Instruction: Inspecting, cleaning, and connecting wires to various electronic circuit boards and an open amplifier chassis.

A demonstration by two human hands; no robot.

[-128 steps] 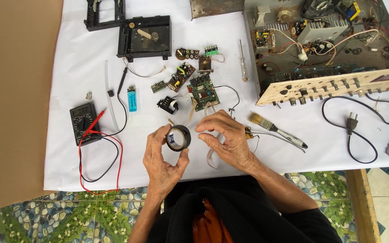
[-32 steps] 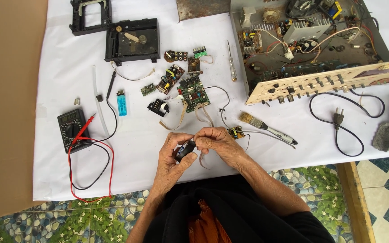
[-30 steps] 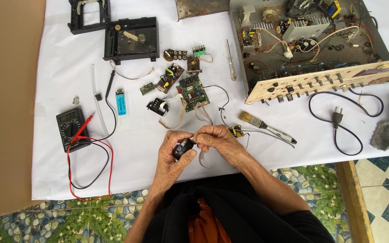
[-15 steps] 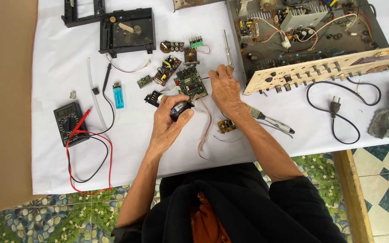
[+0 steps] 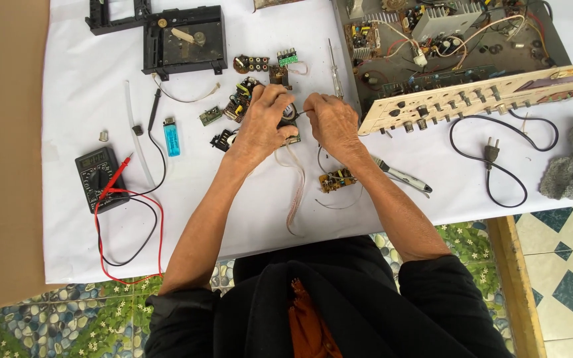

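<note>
Both arms stretched fwd from torso, sleeves dark, pushed to abt elbow, forearms bare. Left hand [image 5: 264,122] palm down, knuckles up, fingers curled tight, wrist near straight. Right hand [image 5: 331,121] beside it, just apart, back of hand up, fingers bent inward twd left hand, thumb and forefinger pinched together at tips. Left forearm angled up-right from lower left; right forearm angled up-left from lower right, so arms converge at hands. Elbows bent slightly, close to body.

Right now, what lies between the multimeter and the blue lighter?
In the head view, between the multimeter and the blue lighter lie a clear tube and a black lead.
</note>
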